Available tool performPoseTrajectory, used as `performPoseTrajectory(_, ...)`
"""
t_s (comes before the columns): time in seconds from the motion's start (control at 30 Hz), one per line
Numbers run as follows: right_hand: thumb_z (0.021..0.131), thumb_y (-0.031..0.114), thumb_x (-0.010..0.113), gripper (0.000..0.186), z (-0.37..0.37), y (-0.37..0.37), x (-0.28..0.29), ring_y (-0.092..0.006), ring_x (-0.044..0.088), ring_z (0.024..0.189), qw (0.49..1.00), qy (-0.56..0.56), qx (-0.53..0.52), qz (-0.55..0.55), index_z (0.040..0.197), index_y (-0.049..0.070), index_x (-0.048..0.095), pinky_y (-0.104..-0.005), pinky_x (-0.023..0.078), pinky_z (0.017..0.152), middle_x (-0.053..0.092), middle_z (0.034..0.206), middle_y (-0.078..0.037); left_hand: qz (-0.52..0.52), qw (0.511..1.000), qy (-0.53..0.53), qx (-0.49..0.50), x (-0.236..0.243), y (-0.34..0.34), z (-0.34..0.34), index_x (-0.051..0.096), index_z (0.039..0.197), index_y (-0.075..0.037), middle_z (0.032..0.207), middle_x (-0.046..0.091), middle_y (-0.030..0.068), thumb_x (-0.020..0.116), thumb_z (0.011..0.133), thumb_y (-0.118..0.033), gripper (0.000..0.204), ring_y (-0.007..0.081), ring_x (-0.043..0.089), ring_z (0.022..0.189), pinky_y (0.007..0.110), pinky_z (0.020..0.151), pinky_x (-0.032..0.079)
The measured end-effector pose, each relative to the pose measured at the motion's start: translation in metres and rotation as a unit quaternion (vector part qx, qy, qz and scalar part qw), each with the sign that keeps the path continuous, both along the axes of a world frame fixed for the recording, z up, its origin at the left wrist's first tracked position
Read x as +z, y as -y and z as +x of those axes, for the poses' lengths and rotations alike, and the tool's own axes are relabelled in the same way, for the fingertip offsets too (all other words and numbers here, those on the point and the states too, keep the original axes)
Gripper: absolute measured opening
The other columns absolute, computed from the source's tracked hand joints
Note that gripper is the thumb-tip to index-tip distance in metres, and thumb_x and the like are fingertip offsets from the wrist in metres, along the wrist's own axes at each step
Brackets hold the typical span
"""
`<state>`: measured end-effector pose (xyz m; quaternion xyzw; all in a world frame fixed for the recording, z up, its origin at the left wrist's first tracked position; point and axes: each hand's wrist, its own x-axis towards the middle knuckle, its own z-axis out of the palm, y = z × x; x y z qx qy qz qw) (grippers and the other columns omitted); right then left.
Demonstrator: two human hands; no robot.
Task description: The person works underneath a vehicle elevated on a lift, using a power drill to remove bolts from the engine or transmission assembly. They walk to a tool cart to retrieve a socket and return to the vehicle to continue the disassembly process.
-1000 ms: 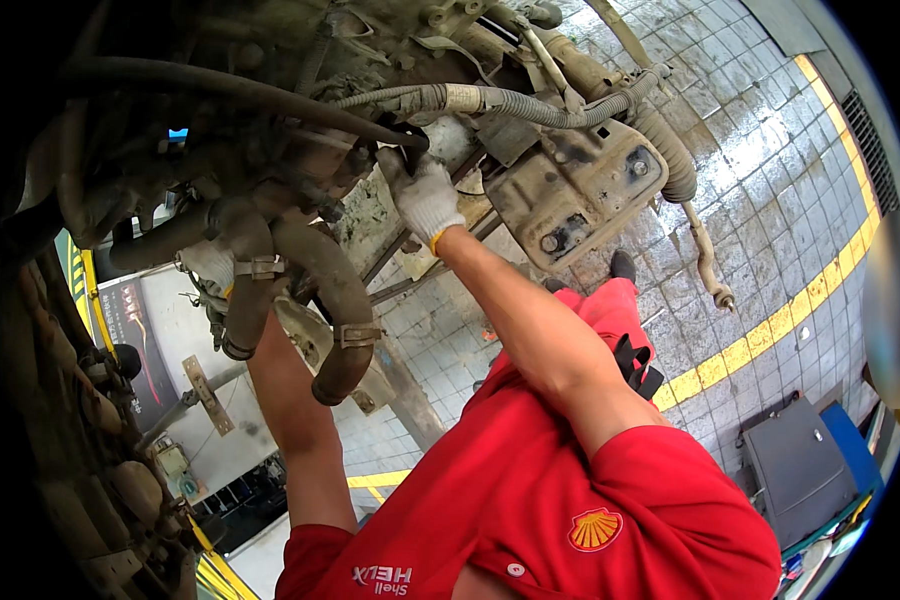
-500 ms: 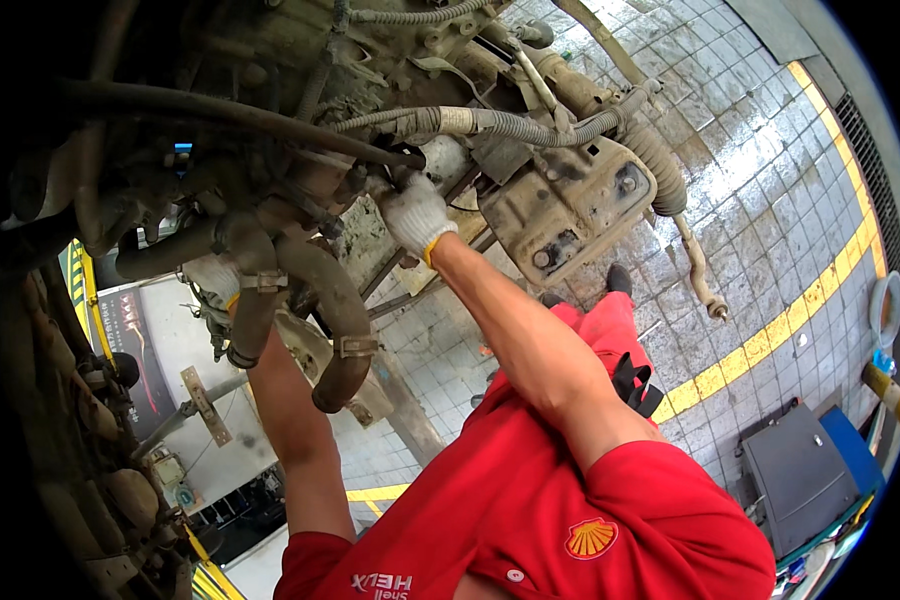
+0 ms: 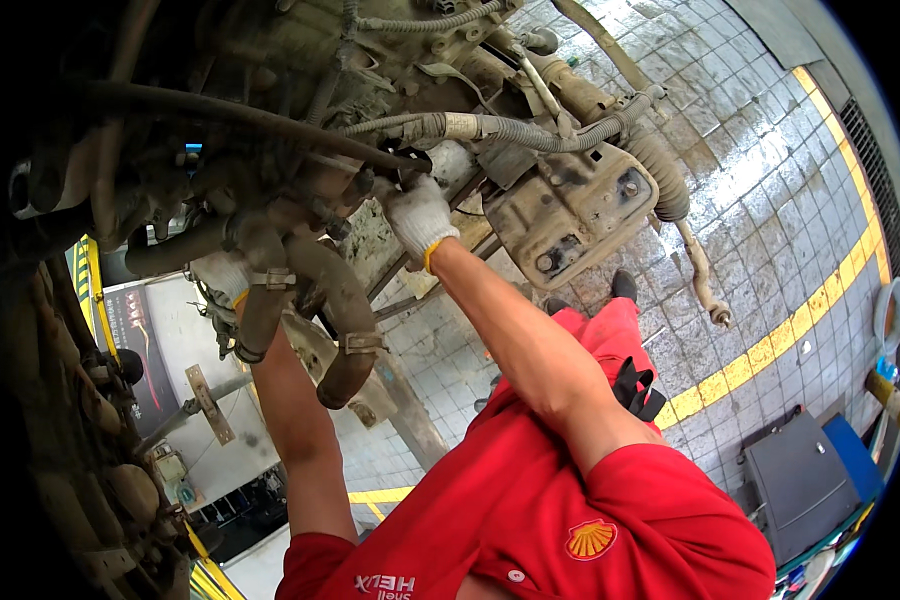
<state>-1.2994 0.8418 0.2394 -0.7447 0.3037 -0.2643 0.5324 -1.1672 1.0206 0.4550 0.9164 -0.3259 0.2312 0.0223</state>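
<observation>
Where hoses (image 3: 262, 250) curve, knit-gloved left hand (image 3: 221, 272)

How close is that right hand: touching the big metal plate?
Apart: the head view shows a gap between the right hand and the metal plate.

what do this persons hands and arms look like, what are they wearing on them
The left hand and right hand wear whitish knitted gloves with yellow-orange edging at the wrist. The forearms are bare, below short red sleeves. Hoses partly hide the left glove.
</observation>
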Motion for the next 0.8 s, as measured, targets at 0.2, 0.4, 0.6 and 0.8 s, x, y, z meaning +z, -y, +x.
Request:
performPoseTrajectory(0.2, 0.099, 0.033, 0.06, 0.035, -0.036, 0.004, 0.061, -0.033, 0.065, 0.105, 0.965, 0.057, 0.08, 0.245, 0.117, 0.004, 0.069, -0.0418, 0.052, 0.089, 0.073, 0.103, -0.016, 0.007, 0.999, -0.003, 0.034, 0.001, -0.029, 0.004, 0.057, 0.134, -0.007, 0.127, 0.062, 0.0107, 0.053, 0.101, -0.017, 0.035, 0.0203, 0.06, 0.111, 0.035, 0.101, 0.045)
performPoseTrajectory(0.4, 0.097, 0.024, 0.066, 0.035, -0.032, 0.017, 0.038, -0.0259, 0.067, 0.095, 0.998, -0.008, 0.014, -0.056, 0.124, 0.001, 0.064, -0.0358, 0.051, 0.082, 0.072, 0.107, -0.015, 0.007, 1.0, -0.001, 0.001, 0.005, -0.002, 0.003, 0.058, 0.134, -0.007, 0.126, 0.062, 0.0109, 0.053, 0.101, -0.016, 0.035, 0.0204, 0.061, 0.11, 0.035, 0.1, 0.045)
performPoseTrajectory(0.6, 0.096, 0.021, 0.069, 0.033, -0.043, 0.012, 0.066, -0.0238, 0.064, 0.094, 0.872, 0.165, 0.071, 0.455, 0.119, -0.002, 0.063, -0.0356, 0.049, 0.084, 0.071, 0.105, -0.016, 0.021, 1.0, -0.022, 0.003, 0.001, -0.038, -0.006, 0.058, 0.133, -0.007, 0.125, 0.063, 0.0112, 0.054, 0.1, -0.016, 0.035, 0.0205, 0.061, 0.109, 0.035, 0.099, 0.046)
performPoseTrajectory(0.8, 0.095, 0.012, 0.067, 0.023, 0.001, -0.001, 0.003, -0.0196, 0.06, 0.081, 0.975, 0.183, 0.007, 0.124, 0.112, -0.002, 0.065, -0.0307, 0.049, 0.075, 0.07, 0.091, -0.011, 0.033, 0.997, -0.035, -0.057, 0.011, -0.017, 0.0, 0.058, 0.133, -0.007, 0.125, 0.063, 0.0114, 0.055, 0.1, -0.015, 0.034, 0.0206, 0.062, 0.108, 0.035, 0.099, 0.046)
